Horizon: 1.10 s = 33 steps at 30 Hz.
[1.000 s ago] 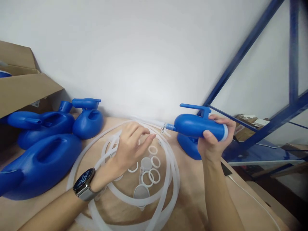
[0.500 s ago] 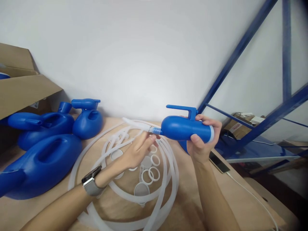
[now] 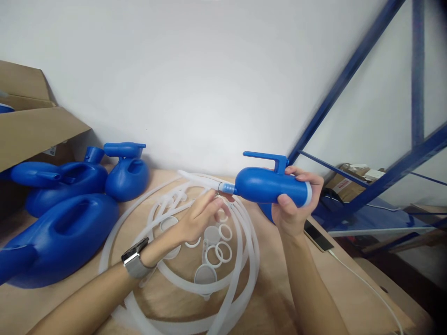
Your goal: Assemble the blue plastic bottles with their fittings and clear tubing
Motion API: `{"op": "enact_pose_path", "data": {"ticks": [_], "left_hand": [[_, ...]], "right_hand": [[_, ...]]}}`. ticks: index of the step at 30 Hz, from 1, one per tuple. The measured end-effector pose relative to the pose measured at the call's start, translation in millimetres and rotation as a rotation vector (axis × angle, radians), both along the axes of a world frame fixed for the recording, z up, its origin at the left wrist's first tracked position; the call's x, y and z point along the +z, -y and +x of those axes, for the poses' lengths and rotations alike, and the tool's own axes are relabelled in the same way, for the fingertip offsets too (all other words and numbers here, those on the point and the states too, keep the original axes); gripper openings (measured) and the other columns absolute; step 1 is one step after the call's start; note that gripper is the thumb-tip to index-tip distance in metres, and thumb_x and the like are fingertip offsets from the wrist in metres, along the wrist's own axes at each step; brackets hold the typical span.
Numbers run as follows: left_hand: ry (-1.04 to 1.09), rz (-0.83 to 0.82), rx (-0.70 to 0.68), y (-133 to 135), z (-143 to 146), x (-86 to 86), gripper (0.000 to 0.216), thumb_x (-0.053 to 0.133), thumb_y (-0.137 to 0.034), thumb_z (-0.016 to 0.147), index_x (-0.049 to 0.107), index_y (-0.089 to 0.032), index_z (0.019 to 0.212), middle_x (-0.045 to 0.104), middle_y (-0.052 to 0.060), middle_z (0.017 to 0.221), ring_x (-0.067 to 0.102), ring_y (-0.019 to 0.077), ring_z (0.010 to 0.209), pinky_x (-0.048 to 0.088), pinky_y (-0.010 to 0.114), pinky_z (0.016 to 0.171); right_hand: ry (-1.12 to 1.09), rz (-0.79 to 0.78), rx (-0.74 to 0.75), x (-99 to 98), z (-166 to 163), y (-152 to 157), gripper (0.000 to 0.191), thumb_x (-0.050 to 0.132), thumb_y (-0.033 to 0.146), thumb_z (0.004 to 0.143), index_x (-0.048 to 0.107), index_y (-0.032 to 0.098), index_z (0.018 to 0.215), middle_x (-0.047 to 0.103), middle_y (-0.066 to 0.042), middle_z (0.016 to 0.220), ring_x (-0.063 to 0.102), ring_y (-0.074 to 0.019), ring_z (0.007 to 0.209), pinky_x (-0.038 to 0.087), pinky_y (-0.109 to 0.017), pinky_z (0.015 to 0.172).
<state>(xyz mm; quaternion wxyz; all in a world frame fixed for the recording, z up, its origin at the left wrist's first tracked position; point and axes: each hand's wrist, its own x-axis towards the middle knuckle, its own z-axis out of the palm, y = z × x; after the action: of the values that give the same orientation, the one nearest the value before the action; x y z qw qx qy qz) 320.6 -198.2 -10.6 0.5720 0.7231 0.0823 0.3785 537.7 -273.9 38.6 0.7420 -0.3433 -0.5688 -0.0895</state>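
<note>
My right hand (image 3: 296, 200) grips a blue plastic urinal funnel (image 3: 268, 185) by its wide white-rimmed end, fingers behind and thumb in front. Its flat handle points up and left. The narrow nozzle of the funnel sits inside the end of a translucent hose (image 3: 199, 179). A thin dark wire tie (image 3: 219, 187) loops around the hose end. Just below, my left hand (image 3: 199, 214), with a watch on its wrist, has curled fingers at the loose end of the tie. Some of its fingers are hidden behind the hose.
Coiled hoses (image 3: 249, 251) cover the table's middle, with white rings (image 3: 223, 251) and clear caps (image 3: 205, 274) inside. Blue urinal bottles (image 3: 66, 237) and a cardboard box (image 3: 38, 130) stand left. A phone (image 3: 318, 236) with a cable lies right, beside a blue metal rack (image 3: 349, 70).
My left thumb has dropped away from the hose end, and the fingers now sit slightly lower. The funnel has shifted slightly right in my right hand's unchanged grip.
</note>
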Motion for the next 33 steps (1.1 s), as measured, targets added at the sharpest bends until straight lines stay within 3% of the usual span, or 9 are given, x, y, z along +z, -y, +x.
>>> {"op": "enact_pose_path", "data": {"ticks": [3, 6, 11, 15, 18, 25, 28, 33], "left_hand": [[0.018, -0.036, -0.046, 1.6, -0.1, 4.0, 0.047, 0.045, -0.06, 0.107, 0.063, -0.018, 0.114, 0.068, 0.009, 0.099, 0.069, 0.0226, 0.089, 0.055, 0.031, 0.067], [-0.042, -0.042, 0.022, 2.7, 1.5, 5.3, 0.045, 0.039, -0.056, 0.109, 0.062, -0.018, 0.1, 0.066, 0.006, 0.089, 0.067, 0.0205, 0.08, 0.052, 0.03, 0.062], [-0.087, 0.136, 0.141, 3.1, 1.4, 2.9, 0.046, 0.033, -0.045, 0.112, 0.049, -0.021, 0.076, 0.056, 0.001, 0.07, 0.056, 0.0163, 0.067, 0.047, 0.031, 0.067], [-0.096, 0.209, 0.209, 4.3, 0.4, 3.0, 0.046, 0.033, -0.047, 0.111, 0.042, -0.024, 0.072, 0.049, -0.002, 0.063, 0.048, 0.0144, 0.059, 0.04, 0.03, 0.059], [-0.072, 0.091, 0.162, 7.7, 1.3, 4.5, 0.049, 0.033, -0.054, 0.109, 0.038, -0.024, 0.07, 0.044, -0.003, 0.061, 0.044, 0.0118, 0.052, 0.036, 0.027, 0.05], [-0.083, -0.44, -0.139, 20.6, 4.0, 19.5, 0.041, 0.048, -0.051, 0.097, 0.031, -0.025, 0.071, 0.029, -0.011, 0.057, 0.023, 0.0051, 0.037, 0.027, 0.019, 0.032], [-0.083, -0.499, -0.16, 22.9, 3.8, 24.4, 0.042, 0.051, -0.049, 0.095, 0.03, -0.025, 0.069, 0.029, -0.011, 0.055, 0.022, 0.0044, 0.036, 0.028, 0.018, 0.03], [-0.061, -0.46, -0.138, 21.8, 3.2, 21.9, 0.042, 0.052, -0.048, 0.097, 0.031, -0.024, 0.068, 0.03, -0.01, 0.055, 0.027, 0.0049, 0.036, 0.031, 0.017, 0.031]], "right_hand": [[0.005, 0.008, 0.01, -0.4, 2.7, 0.7, 0.05, 0.088, 0.049, 0.073, 0.052, 0.031, 0.103, 0.058, -0.003, 0.109, 0.061, -0.0255, 0.107, 0.058, -0.051, 0.099], [0.017, 0.007, 0.028, -0.8, 3.0, 1.0, 0.049, 0.088, 0.046, 0.073, 0.053, 0.031, 0.104, 0.058, -0.003, 0.109, 0.061, -0.0256, 0.107, 0.058, -0.052, 0.1], [0.05, 0.009, 0.075, -2.1, 1.7, 0.4, 0.047, 0.088, 0.042, 0.076, 0.054, 0.031, 0.106, 0.058, -0.003, 0.11, 0.061, -0.0261, 0.108, 0.061, -0.056, 0.096], [0.061, -0.005, 0.033, -2.7, -0.2, 0.5, 0.048, 0.088, 0.046, 0.076, 0.053, 0.031, 0.105, 0.057, -0.003, 0.109, 0.061, -0.0273, 0.108, 0.062, -0.06, 0.097], [0.079, 0.006, 0.032, -2.7, -2.1, 0.7, 0.048, 0.09, 0.045, 0.075, 0.054, 0.031, 0.104, 0.058, -0.003, 0.11, 0.061, -0.0268, 0.107, 0.062, -0.061, 0.098], [0.209, 0.039, 0.104, -0.6, -0.8, 3.1, 0.05, 0.094, 0.039, 0.073, 0.055, 0.033, 0.104, 0.057, -0.002, 0.112, 0.061, -0.0256, 0.107, 0.065, -0.062, 0.095], [0.24, 0.032, 0.11, 0.3, -0.5, 4.2, 0.053, 0.095, 0.042, 0.071, 0.054, 0.033, 0.103, 0.056, -0.001, 0.113, 0.062, -0.0258, 0.106, 0.064, -0.065, 0.096], [0.201, 0.032, 0.087, -0.3, 0.4, 2.5, 0.053, 0.095, 0.042, 0.071, 0.053, 0.033, 0.103, 0.056, -0.002, 0.111, 0.061, -0.0258, 0.105, 0.065, -0.064, 0.095]]}}
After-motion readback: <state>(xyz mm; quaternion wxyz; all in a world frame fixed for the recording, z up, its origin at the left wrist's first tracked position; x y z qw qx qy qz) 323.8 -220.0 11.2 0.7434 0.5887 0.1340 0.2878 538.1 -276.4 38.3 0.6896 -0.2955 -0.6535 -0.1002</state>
